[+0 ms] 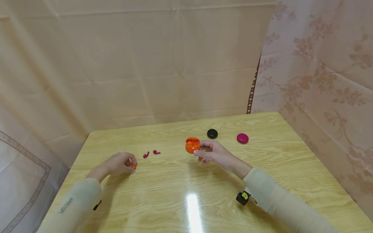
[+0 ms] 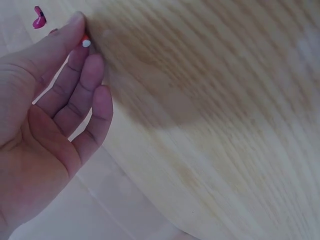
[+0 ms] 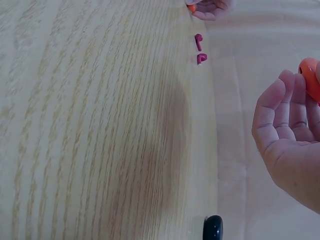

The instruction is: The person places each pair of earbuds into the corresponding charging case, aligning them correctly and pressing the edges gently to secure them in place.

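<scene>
My right hand (image 1: 212, 152) holds an orange earbud case (image 1: 191, 149) above the table, its lid raised; fingers and thumb grip its right side. Over at the left, my left hand (image 1: 120, 162) pinches a small orange earbud (image 1: 134, 166) between thumb and fingers, just over the tabletop. Most of that earbud is hidden by the fingers; a white tip shows in the left wrist view. Two dark pink earbuds, one nearer the left hand (image 1: 146, 155) and one farther right (image 1: 156, 152), lie on the table between the hands.
Behind the right hand, a round black case (image 1: 212, 133) and a round dark pink case (image 1: 242, 138) rest near the back of the wooden table (image 1: 163, 200). Beige curtains (image 1: 145, 64) hang behind the table, and a flowered one (image 1: 326, 71) is on the right.
</scene>
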`<state>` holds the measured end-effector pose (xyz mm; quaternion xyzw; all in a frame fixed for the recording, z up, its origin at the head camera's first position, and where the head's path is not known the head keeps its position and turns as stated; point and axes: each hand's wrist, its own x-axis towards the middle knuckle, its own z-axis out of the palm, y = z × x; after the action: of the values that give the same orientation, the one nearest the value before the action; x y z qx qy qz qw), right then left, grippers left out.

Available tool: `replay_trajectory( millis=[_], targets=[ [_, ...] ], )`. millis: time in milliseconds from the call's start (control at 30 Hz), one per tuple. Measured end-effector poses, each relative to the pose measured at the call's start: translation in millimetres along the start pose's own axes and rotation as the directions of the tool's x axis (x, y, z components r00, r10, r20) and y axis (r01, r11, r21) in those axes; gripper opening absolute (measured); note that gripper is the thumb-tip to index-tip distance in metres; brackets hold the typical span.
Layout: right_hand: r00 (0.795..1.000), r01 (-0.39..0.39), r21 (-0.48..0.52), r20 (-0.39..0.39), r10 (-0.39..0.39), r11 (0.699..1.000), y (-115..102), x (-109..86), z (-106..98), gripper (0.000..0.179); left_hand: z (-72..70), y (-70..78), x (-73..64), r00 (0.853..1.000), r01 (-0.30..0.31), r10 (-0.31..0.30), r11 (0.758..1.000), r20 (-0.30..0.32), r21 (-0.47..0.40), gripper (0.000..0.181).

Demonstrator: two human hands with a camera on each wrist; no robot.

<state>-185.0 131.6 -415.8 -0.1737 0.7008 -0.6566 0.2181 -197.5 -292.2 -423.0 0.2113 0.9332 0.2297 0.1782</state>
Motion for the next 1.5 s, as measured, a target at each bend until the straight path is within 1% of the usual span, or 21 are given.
replay_trajectory(
  millis=[67,200,233,367,467,600,733,900,1067,1333,1500],
  targets=[
    [1.000,-0.001,0.007,0.004,0.001,1.000,0,1.2,0,0.039,-1.8,1.0,0.5,1.000,-0.005,0.005,1.000,0.012,0.011,0.017],
    [1.000,-0.009,0.006,0.004,0.009,1.000,0,2.7,2,0.040,-3.5,-1.0,1.8,0.999,0.009,-0.009,1.000,0.035,0.012,0.017],
    [1.000,-0.010,0.007,0.004,0.010,1.000,0,3.1,2,0.040,-3.6,-2.1,2.0,0.999,-0.001,0.000,1.000,0.036,0.016,0.017],
    [1.000,-0.011,0.013,0.003,0.011,1.000,0,4.4,1,0.040,-4.8,-4.8,3.7,1.000,-0.016,0.015,0.999,0.013,0.034,0.016],
    [1.000,-0.011,0.016,0.005,0.011,1.000,0,4.8,1,0.039,-6.7,-4.2,5.3,1.000,-0.023,0.024,0.999,-0.018,0.049,0.016],
    [1.000,-0.014,0.010,0.014,0.014,1.000,0,4.5,2,0.038,-8.6,-1.7,6.7,0.997,-0.049,0.052,0.997,-0.048,0.064,0.017],
    [1.000,-0.016,0.007,0.008,0.016,1.000,-1,3.6,2,0.037,-8.7,0.8,8.0,0.995,-0.070,0.074,0.995,-0.061,0.071,0.016],
    [1.000,-0.017,0.005,0.002,0.017,1.000,-1,3.5,1,0.040,-9.1,4.3,10.6,0.996,-0.064,0.069,0.994,-0.062,0.084,0.016],
    [1.000,-0.021,0.000,-0.001,0.021,1.000,0,3.8,0,0.039,-10.4,11.9,14.4,0.996,-0.071,0.075,0.995,-0.053,0.075,0.015],
    [1.000,-0.027,0.005,0.002,0.027,1.000,1,4.4,1,0.039,-12.0,19.7,16.8,0.997,-0.051,0.055,0.996,-0.055,0.073,0.016],
    [1.000,-0.025,0.008,-0.001,0.025,1.000,0,3.7,3,0.038,-14.8,23.9,16.0,0.993,-0.087,0.092,0.994,-0.075,0.067,0.015]
  ],
)
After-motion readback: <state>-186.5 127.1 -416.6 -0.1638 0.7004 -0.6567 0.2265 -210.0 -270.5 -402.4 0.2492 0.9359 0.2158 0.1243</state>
